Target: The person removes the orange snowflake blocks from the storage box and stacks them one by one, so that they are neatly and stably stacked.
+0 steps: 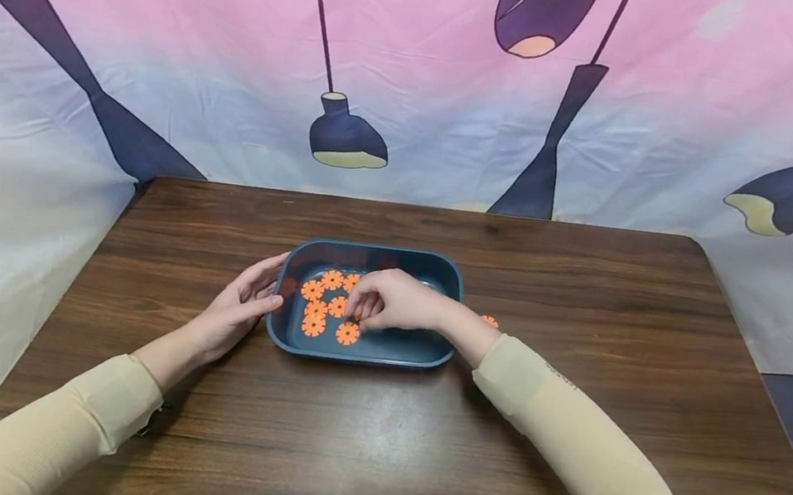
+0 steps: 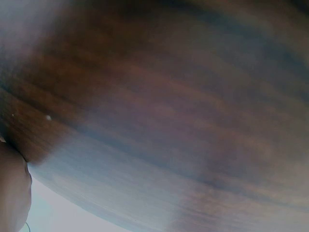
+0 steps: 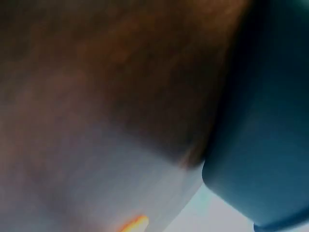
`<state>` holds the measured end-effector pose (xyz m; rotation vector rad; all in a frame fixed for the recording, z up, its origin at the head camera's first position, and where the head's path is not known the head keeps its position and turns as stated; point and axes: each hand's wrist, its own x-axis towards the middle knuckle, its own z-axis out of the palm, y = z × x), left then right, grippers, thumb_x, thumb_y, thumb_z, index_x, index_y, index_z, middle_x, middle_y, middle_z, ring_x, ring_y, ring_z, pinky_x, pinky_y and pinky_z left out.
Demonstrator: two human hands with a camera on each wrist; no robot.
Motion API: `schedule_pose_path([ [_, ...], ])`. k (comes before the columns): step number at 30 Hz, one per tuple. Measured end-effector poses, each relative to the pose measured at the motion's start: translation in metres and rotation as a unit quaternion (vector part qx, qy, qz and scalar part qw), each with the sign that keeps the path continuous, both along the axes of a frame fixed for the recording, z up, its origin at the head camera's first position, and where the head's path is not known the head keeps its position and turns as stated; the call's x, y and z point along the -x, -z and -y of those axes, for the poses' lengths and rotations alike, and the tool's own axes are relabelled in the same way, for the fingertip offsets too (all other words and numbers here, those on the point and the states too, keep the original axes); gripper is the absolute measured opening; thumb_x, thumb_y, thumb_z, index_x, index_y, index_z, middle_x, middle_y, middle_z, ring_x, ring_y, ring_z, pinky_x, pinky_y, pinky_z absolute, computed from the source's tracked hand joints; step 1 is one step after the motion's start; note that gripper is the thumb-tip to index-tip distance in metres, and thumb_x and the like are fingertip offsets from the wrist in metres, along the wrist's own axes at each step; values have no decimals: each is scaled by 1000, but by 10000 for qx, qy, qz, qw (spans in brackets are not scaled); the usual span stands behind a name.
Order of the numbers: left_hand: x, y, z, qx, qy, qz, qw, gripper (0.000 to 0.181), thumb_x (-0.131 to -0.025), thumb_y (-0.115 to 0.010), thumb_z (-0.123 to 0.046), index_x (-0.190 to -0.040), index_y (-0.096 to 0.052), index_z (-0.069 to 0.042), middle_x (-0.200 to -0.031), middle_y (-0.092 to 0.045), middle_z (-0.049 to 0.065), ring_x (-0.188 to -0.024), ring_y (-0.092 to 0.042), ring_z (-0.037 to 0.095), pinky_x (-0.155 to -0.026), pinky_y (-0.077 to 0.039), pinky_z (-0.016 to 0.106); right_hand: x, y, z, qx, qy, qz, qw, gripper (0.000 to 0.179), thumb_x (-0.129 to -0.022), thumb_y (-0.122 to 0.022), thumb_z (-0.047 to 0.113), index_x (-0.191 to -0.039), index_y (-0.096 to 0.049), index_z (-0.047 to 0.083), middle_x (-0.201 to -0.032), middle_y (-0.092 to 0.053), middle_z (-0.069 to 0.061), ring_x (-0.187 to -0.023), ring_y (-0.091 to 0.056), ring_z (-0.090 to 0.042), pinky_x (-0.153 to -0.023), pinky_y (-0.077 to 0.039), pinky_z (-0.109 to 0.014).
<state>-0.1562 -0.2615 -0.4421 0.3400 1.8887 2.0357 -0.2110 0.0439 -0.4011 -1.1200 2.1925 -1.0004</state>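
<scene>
The fingers (image 1: 358, 298) of the right hand (image 1: 397, 298) are bent downward inside the blue tray (image 1: 359, 359), and we cannot tell if they grasp something or nothing. What we fear here is a poor pick: the pieces look thin and flat, so the fingers could push one against its neighbour, or take two together. The closest orange disc (image 1: 347, 333) lies just at the near side of these fingers, perhaps touching them; the other orange discs (image 1: 311, 291) lie more to the left and far, some touching or overlapping. The left hand (image 1: 229, 319) grips the tray at its left wall, its thumb (image 1: 264, 305) over the rim; if this hold became loose, we think the tray could slide on the desk (image 1: 353, 459). To the right of the tray, one more disc (image 1: 490, 321) lies partly hidden by the right forearm (image 1: 479, 334), which could brush it away.
</scene>
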Motion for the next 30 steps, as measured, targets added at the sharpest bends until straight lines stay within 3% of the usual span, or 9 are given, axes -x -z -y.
schedule_pose_path([
  [17,1,-1,0,26,31,-30,10000,63,-110,-49,-1,-168,-30,-16,-160,-47,-6,-140,-52,5,-109,-47,15,-7,7,20,-515,-137,-520,9972,28,-92,-83,4,-119,-77,8,-116,-71,-7,-97,-66,-12,-84,-54,-15],
  [30,0,1,0,56,14,-75,10000,63,-110,-51,-2,-168,-31,-15,-159,-48,-7,-140,-51,3,-108,-47,14,-12,9,21,-691,-334,-975,9923,25,-92,-84,7,-116,-78,11,-114,-72,-3,-98,-64,-13,-86,-53,-20],
])
